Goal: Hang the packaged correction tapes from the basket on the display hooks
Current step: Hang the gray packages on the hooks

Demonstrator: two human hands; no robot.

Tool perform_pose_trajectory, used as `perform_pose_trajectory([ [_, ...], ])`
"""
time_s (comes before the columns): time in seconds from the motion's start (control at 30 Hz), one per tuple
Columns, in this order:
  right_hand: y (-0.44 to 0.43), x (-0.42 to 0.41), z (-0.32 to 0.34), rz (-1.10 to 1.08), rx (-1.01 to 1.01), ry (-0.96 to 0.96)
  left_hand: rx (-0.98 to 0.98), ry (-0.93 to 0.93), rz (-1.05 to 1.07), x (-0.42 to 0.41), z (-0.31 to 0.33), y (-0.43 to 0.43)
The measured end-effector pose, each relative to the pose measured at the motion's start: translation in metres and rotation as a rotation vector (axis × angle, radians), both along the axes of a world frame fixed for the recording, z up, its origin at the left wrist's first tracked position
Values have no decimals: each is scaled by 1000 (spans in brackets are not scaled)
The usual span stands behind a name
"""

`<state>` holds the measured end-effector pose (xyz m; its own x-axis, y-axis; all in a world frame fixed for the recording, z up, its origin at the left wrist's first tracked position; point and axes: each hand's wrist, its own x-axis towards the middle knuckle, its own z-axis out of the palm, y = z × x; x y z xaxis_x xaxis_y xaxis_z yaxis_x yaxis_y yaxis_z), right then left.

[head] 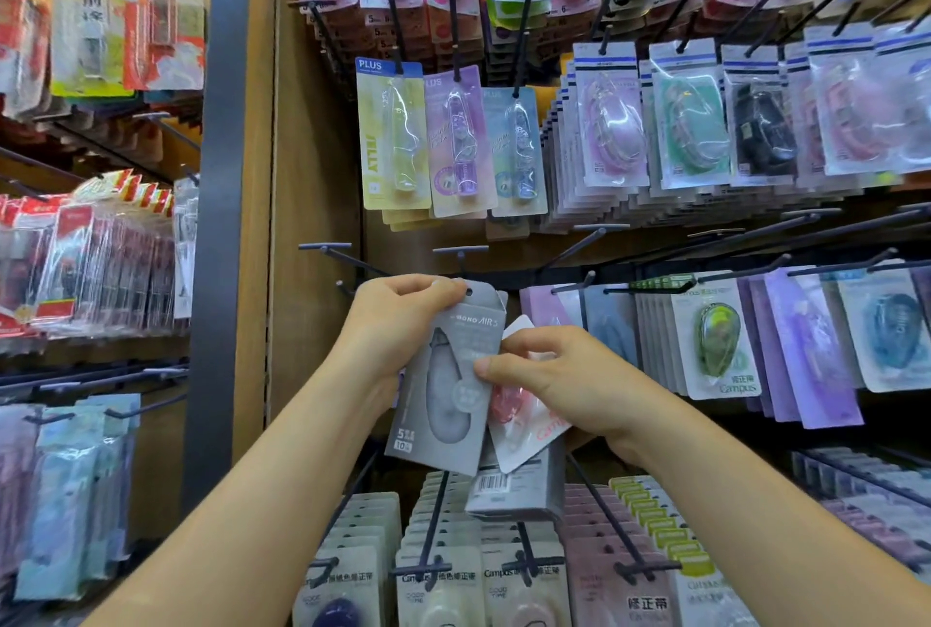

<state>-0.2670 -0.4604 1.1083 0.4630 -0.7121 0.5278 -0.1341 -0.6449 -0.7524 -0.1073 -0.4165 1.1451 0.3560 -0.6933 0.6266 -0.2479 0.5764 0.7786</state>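
Two packs of correction tape sit between my hands. My left hand point(398, 324) grips the grey pack point(443, 405) by its top left corner, fingers curled over the upper edge just beside the hang hole, so the card hangs down past my wrist with its front toward me. My right hand point(554, 374) is half closed: the thumb lies against the grey pack's right edge and the curled fingers pinch the white and pink pack point(519, 430), which is tucked behind the grey one and tilts out below my palm. Just above my left knuckles a bare hook point(461, 251) sticks out, and a second bare hook point(327, 248) juts out further to the left. Under both hands a grey pack with a barcode point(514, 485) hangs over rows of full hooks.
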Motion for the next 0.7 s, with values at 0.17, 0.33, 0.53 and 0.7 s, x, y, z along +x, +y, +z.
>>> perform_pose_trajectory([
  [0.17,4,0,7,-14,15,30,2,34,13,-1,0,-6],
  [0.33,-1,-1,6,-20,49,51,110,34,-29,-4,-3,-8],
  [0.53,-10,2,4,-37,49,61,199,-151,-118,22,-38,12],
  [0.7,-17,-6,-4,-80,26,-11,173,-92,46,40,-44,-8],
])
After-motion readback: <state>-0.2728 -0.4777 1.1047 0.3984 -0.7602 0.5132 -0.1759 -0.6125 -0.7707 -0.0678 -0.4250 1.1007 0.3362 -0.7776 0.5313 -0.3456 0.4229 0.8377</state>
